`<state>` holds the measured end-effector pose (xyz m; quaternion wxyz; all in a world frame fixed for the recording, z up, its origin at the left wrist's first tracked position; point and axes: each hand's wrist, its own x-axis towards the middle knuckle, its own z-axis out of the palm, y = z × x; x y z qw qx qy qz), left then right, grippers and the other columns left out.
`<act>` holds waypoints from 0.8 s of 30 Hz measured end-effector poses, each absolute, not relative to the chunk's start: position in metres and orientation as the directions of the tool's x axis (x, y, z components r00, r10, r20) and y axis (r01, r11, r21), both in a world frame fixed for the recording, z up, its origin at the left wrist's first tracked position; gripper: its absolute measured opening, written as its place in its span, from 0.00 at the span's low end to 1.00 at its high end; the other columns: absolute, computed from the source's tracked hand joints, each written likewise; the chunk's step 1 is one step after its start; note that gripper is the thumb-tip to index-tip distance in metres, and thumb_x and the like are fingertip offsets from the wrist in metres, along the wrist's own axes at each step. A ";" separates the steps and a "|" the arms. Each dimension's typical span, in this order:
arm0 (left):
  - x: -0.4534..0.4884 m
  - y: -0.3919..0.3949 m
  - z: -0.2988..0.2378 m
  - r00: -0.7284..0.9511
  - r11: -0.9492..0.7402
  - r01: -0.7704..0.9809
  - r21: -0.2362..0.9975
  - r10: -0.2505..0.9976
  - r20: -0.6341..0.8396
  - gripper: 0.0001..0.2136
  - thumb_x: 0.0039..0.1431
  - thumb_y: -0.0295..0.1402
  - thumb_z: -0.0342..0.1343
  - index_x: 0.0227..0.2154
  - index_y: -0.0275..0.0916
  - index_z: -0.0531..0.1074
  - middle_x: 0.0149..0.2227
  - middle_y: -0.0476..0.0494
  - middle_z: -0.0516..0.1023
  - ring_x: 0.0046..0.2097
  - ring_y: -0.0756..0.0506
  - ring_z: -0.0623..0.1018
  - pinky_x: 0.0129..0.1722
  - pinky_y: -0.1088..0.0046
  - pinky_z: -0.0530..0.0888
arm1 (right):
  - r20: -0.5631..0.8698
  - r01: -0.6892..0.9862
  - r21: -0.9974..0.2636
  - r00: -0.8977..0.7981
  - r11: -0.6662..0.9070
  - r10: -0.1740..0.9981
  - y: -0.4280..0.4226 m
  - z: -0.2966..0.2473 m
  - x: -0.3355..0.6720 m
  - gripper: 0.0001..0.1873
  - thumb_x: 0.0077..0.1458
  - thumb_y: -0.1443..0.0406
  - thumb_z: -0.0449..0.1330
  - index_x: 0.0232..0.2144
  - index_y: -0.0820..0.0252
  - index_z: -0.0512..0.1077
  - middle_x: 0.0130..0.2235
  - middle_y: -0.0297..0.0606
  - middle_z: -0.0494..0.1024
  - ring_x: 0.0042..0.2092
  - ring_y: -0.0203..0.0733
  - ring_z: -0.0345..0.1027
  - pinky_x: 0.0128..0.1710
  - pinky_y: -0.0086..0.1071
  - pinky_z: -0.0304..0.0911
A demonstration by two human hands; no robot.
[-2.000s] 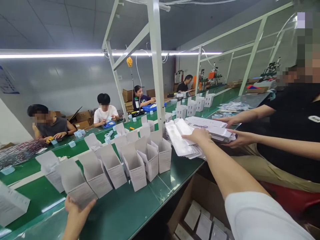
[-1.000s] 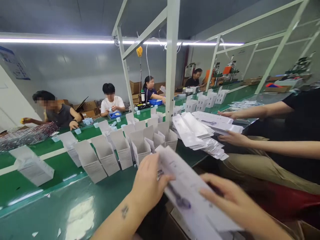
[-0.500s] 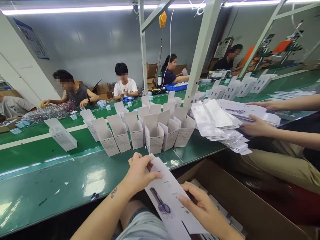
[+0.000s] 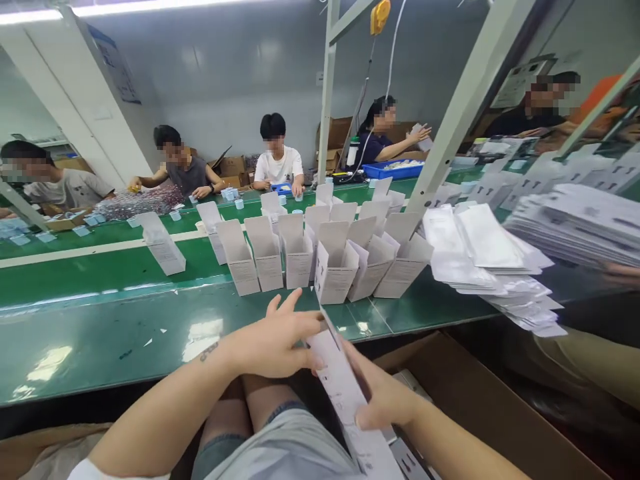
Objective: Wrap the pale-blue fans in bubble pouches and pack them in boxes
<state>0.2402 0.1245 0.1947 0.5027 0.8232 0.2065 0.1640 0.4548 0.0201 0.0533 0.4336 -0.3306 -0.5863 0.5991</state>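
A white printed carton (image 4: 334,383) slants across my lap, its narrow side facing up. My right hand (image 4: 377,390) grips it around the middle, thumb on the near face and fingers behind. At its upper end, my left hand (image 4: 283,337) pinches the edge between thumb and index finger, while the other fingers point outward. Just beyond, on the green bench, several white cartons (image 4: 337,277) stand upright with their top flaps raised. Another open carton (image 4: 165,250) stands apart on the left.
White pouches (image 4: 480,243) lie piled at the bench's right, beside a stack of flat cartons (image 4: 585,223) near a co-worker's hand. A brown cardboard box (image 4: 480,400) sits below at my right. A slanted metal post (image 4: 460,120) rises behind the cartons. Several people work across the bench.
The carton has gone from flat, broad face up, to turned with its narrow side up. My right hand now wraps around it. The view has swung right, and the co-worker's hands have moved back.
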 end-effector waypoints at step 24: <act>0.252 0.090 0.116 0.464 0.146 -0.488 0.861 0.879 0.114 0.14 0.52 0.43 0.65 0.28 0.38 0.73 0.46 0.42 0.74 0.41 0.46 0.75 0.44 0.67 0.71 | 0.240 -0.381 -0.924 -0.505 0.035 0.829 0.029 0.080 0.429 0.52 0.41 0.50 0.73 0.64 0.55 0.57 0.52 0.47 0.72 0.50 0.52 0.68 0.50 0.46 0.64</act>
